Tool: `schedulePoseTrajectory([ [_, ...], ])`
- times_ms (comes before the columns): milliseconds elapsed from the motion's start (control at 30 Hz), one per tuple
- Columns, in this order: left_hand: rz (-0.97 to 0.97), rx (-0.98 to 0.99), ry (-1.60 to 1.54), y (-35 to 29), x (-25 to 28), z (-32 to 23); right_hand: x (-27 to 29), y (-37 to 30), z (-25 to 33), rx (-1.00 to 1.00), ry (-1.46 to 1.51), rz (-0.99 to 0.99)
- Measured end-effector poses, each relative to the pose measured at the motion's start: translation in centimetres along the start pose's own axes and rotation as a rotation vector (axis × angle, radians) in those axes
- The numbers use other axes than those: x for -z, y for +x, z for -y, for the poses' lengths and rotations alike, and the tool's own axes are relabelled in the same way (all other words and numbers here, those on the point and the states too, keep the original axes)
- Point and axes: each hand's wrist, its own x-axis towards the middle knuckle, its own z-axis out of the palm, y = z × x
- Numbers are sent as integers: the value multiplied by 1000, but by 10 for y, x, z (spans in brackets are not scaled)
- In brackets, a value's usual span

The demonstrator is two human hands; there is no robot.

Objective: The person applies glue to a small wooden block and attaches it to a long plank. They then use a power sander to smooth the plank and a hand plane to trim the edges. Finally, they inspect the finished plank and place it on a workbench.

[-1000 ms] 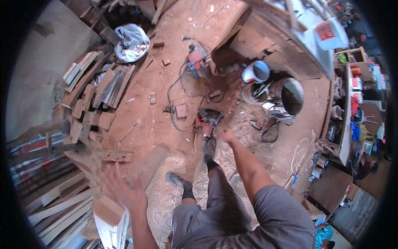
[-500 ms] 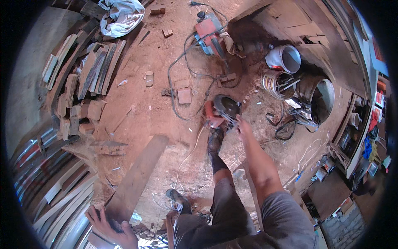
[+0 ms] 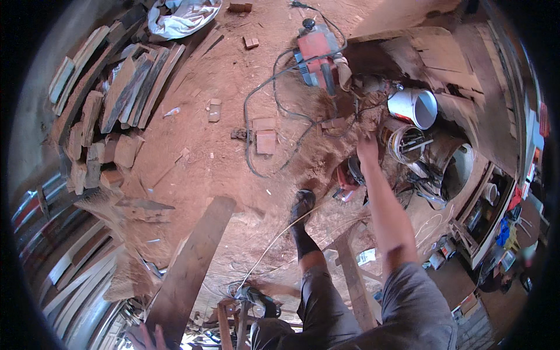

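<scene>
My left hand [image 3: 149,338] shows only at the bottom edge, its fingers gripping the near end of a long dark wooden plank [image 3: 192,262] that slants up over the sawdust floor. My right hand [image 3: 366,147] is stretched forward at the end of my bare forearm, fingers spread above the sawdust beside a tangle of cables. A small red power saw [image 3: 346,175] lies on the floor just under that wrist, and the hand is not on it. My shoe [image 3: 303,204] stands to the left of the saw.
A bigger red power tool [image 3: 318,55] with black cables lies further ahead. A white bucket [image 3: 415,107] and coiled rings sit to the right. Stacked wood offcuts [image 3: 116,99] line the left, long boards [image 3: 70,274] the lower left, shelves [image 3: 490,216] the right. Small wood blocks [image 3: 265,140] lie mid-floor.
My right hand has come off the small red saw and reached beyond it. The view has dropped closer to the floor, and my left hand stays on the plank's end.
</scene>
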Motion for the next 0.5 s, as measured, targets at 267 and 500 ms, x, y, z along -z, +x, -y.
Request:
schedulePoseTrajectory([
  [267, 87, 99, -93, 13, -19, -13, -148, 188, 216, -214, 802, 365],
  [500, 99, 153, -169, 11, -23, -15, -176, 198, 247, -345, 844, 224],
])
